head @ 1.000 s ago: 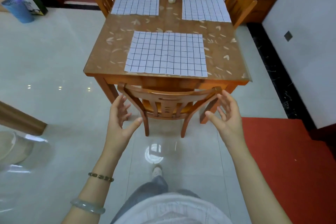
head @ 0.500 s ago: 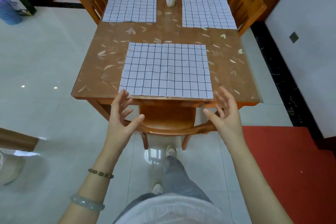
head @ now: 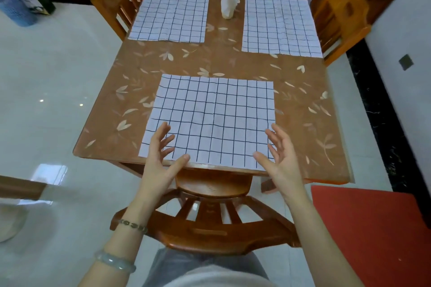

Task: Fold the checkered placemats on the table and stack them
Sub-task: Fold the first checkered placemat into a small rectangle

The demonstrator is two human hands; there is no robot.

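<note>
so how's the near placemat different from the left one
The near placemat lies at the near edge of the table; the left placemat lies farther up, along the left edge. The left hand and right hand are at the near placemat's near corners; none is by the left placemat. Both lie flat, unfolded, white with dark grid.

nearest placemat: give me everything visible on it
The nearest placemat is a white, cloth-like rectangle with a thin dark grid. It is unfolded, faintly creased, and lies flat on the wooden table. Its near edge runs along the table edge, above a chair. The left hand and right hand are spread open over its near corners; whether they touch it cannot be told.
</note>
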